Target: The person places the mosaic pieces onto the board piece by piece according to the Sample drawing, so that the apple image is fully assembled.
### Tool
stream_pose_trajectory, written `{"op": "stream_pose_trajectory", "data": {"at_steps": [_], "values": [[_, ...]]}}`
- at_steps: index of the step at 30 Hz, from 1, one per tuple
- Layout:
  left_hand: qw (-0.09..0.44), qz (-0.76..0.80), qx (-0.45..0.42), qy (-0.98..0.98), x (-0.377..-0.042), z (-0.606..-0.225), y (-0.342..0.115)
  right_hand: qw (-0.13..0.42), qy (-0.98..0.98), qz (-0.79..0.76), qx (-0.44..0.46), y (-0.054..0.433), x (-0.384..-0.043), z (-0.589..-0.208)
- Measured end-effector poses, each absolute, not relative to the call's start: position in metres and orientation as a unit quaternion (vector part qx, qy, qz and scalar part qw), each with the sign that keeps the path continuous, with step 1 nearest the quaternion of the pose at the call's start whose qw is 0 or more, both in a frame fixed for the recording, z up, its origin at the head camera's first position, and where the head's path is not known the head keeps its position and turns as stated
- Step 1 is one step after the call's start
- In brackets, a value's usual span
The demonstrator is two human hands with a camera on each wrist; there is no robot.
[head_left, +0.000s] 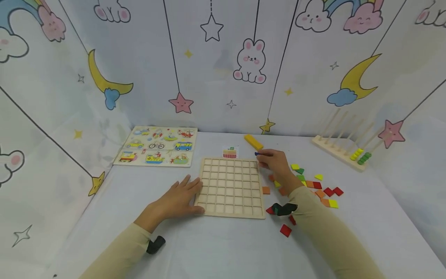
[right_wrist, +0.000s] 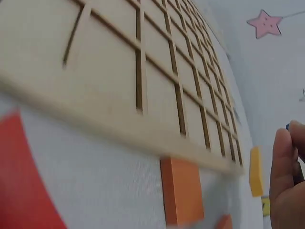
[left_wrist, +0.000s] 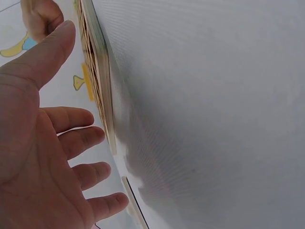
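Observation:
A wooden grid board (head_left: 230, 186) lies flat on the white-covered table, its square cells bare. My left hand (head_left: 181, 197) has its fingers spread along the board's left edge, fingertips right at the rim; the left wrist view shows the fingers (left_wrist: 78, 143) straight and the palm holding nothing. Above the board's far right corner, my right hand (head_left: 275, 162) pinches a small blue piece (head_left: 257, 154) between thumb and fingertips; most of it is hidden. Close beyond that hand lies a yellow bar (head_left: 253, 142). An orange square tile (head_left: 266, 190) sits against the board's right side.
Red, orange, yellow and green tiles (head_left: 328, 192) are scattered right of the board, some under my right forearm. A small picture card (head_left: 230, 152) lies behind the board. A vehicle puzzle board (head_left: 158, 146) is at back left, a peg rack with beads (head_left: 339, 150) at back right.

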State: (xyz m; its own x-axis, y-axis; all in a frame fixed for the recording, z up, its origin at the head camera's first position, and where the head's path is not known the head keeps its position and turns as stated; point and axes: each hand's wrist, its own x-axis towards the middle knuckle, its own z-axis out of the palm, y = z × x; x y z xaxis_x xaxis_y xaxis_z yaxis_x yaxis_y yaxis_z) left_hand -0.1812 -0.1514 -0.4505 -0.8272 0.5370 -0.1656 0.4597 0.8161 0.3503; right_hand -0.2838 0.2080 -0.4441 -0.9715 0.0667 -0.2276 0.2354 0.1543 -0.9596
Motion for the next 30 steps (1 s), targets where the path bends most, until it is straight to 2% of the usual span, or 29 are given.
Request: {"op": "stream_pose_trajectory", "data": {"at_steps": [4,8,13,20,30], "values": [[0.126,0.146,0.268,0.944,-0.184,-0.449,-0.15,0.059,0.76,-0.644,0.057,0.175,-0.282,-0.445],[0.128,0.146,0.271,0.943,-0.186,-0.449,-0.147,0.059,0.817,-0.573,0.02,0.144,-0.279,-0.448],[0.141,0.148,0.268,0.941,-0.185,-0.449,-0.144,0.063,0.871,-0.487,0.017,0.116,-0.277,-0.454],[0.146,0.135,0.26,0.945,-0.184,-0.448,-0.145,0.056,0.904,-0.424,0.0,0.097,-0.276,-0.464],[0.144,0.141,0.254,0.946,-0.182,-0.452,-0.15,0.052,0.908,-0.416,0.001,0.084,-0.274,-0.465]]}}
